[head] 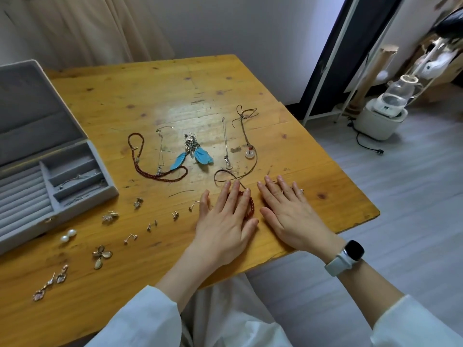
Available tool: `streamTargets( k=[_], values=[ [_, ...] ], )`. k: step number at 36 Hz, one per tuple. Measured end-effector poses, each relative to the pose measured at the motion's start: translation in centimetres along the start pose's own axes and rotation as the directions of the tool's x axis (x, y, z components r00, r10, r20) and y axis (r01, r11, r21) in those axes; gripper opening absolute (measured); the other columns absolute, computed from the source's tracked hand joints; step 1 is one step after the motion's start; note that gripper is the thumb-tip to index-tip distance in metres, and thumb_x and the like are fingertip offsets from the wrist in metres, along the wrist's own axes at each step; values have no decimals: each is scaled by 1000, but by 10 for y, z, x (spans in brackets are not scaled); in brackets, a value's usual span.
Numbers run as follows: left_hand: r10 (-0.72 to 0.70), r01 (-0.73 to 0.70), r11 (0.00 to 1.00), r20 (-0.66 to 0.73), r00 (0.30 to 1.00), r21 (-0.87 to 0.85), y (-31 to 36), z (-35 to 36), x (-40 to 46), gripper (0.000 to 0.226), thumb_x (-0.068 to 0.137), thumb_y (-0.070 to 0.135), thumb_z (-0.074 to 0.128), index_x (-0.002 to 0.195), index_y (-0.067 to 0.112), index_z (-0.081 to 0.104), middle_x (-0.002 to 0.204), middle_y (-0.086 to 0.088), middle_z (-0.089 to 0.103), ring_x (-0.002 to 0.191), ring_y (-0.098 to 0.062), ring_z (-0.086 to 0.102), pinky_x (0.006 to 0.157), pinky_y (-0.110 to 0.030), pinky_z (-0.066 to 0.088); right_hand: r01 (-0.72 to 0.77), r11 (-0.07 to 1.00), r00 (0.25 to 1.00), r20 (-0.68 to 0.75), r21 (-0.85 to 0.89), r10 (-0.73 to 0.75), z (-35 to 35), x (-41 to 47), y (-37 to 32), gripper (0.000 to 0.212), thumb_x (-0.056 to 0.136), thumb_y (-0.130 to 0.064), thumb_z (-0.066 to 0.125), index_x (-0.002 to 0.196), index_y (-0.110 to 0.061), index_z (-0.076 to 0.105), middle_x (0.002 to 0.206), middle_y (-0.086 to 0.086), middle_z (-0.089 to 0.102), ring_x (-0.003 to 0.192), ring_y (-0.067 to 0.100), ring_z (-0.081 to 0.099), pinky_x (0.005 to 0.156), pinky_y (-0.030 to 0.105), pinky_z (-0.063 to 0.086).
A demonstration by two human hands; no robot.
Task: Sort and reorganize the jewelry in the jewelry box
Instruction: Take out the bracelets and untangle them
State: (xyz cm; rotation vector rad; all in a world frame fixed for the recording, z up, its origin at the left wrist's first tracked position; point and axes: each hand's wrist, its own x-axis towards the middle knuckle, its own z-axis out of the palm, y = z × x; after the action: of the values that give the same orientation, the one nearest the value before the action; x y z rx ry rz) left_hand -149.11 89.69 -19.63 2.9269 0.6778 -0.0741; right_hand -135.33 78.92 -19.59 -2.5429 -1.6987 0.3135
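Both hands flat, fingers straight, gripping nothing: left hand pressing on red bead bracelet, right hand beside it | wooden table | open grey jewelry box at table's left | red bead necklace mid-table | blue feather earrings | pearl earrings near box

Jewelry box open at the table's left edge, lid raised behind its compartments. Earrings scattered on the table in front of and right of the box. Necklaces lie mid-table, side by side. Both hands flat on the table near its front-right corner — left hand resting on a bead bracelet, right hand just beside it.
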Motion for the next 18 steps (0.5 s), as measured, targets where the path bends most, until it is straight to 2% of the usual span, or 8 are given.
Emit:
streamTargets(
  k=[4, 7, 8, 10, 12, 14, 16, 18],
  values=[
    [-7, 7, 1000, -1, 1000, 3, 1, 2, 2, 75, 77, 58, -13, 145, 26, -13, 145, 3, -29, 133, -11, -30, 108, -49, -15, -12, 1000, 1000, -15, 23, 13, -1, 1, -1, 66, 71, -58, -15, 133, -35, -22, 154, -8, -11, 140, 14, -18, 114, 38, -14],
    [5, -5, 1000, -40, 999, 2, 1, 0, 3, 75, 79, 56, -10, 147, 24, -6, 153, 0, -18, 135, -11, -26, 107, -46, -17, 0, 987, 997, -81, 159, 13, -2, 0, -1, 64, 76, -57, -9, 136, -37, -16, 155, -7, 0, 142, 13, -11, 114, 36, -12],
    [8, -9, 1000, -65, 998, -9, 1, -3, 2, 74, 80, 55, -9, 148, 24, -1, 155, -1, -13, 135, -10, -25, 107, -45, -17, 5, 973, 990, -136, 233, 27, -4, 1, -2, 64, 78, -56, -3, 139, -34, -8, 154, -6, 8, 142, 13, -5, 114, 35, -10],
    [9, -18, 998, -143, 990, -61, -3, -10, 0, 72, 83, 54, -4, 147, 25, 12, 156, 0, -5, 139, -11, -18, 109, -43, -14, 27, 930, 956, -281, 366, 83, -9, 4, -4, 66, 84, -52, 11, 144, -24, 18, 149, -3, 29, 142, 16, 13, 116, 37, 0],
    [-13, -24, 989, -252, 968, -143, -10, -20, 1, 65, 87, 50, 9, 142, 23, 32, 156, -3, 12, 143, -15, -1, 112, -42, -6, 63, 905, 904, -409, 420, 127, -17, 11, -10, 58, 87, -44, 25, 134, -16, 43, 135, 0, 50, 133, 18, 34, 114, 42, 19],
    [-53, -19, 979, -347, 936, -202, -21, -33, 4, 54, 88, 44, 25, 128, 19, 51, 146, -8, 37, 139, -23, 26, 111, -43, 11, 106, 892, 868, -479, 439, 133, -26, 22, -23, 43, 88, -32, 36, 122, -12, 55, 117, 4, 61, 116, 19, 49, 101, 41, 39],
    [-90, 0, 979, -430, 898, -204, -37, -46, 7, 43, 85, 37, 36, 113, 15, 61, 130, -11, 54, 123, -27, 48, 102, -45, 31, 148, 874, 858, -499, 462, 119, -35, 39, -39, 31, 89, -18, 46, 117, -10, 58, 107, 5, 65, 104, 19, 54, 91, 33, 44],
    [-146, 45, 975, -470, 870, -218, -60, -60, 6, 34, 84, 30, 45, 107, 13, 64, 121, -10, 59, 114, -27, 55, 95, -44, 39, 196, 868, 859, -507, 457, 73, -41, 59, -60, 28, 88, -9, 51, 115, -9, 59, 103, 6, 66, 99, 20, 57, 88, 27, 42]
  ],
)
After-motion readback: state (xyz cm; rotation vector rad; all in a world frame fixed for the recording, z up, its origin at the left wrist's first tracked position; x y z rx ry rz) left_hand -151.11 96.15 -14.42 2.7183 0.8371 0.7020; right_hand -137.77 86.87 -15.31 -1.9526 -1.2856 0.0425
